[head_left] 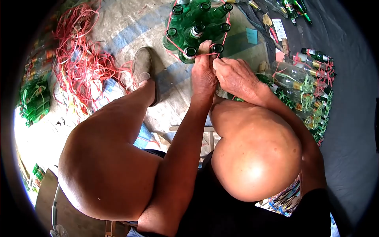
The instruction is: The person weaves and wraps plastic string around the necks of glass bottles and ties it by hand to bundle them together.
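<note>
A cluster of green glass bottles (196,31) stands upright on the floor at the top middle, with pink plastic string (226,38) running around the outside of their necks. At the near edge of the cluster, my left hand (204,75) is closed on the string, its fingertips between two front bottle necks. My right hand (237,77) meets it from the right, thumb and fingers pinched at the same string, close by the front right bottle neck (216,48). The exact hold of the fingertips is partly hidden.
A tangled heap of pink string (81,59) lies on the left. Tied bundles of bottles (312,91) lie on their sides at the right, beside a dark sheet (349,118). My shoe (143,65) rests left of the cluster; a blue paper (252,36) lies to its right.
</note>
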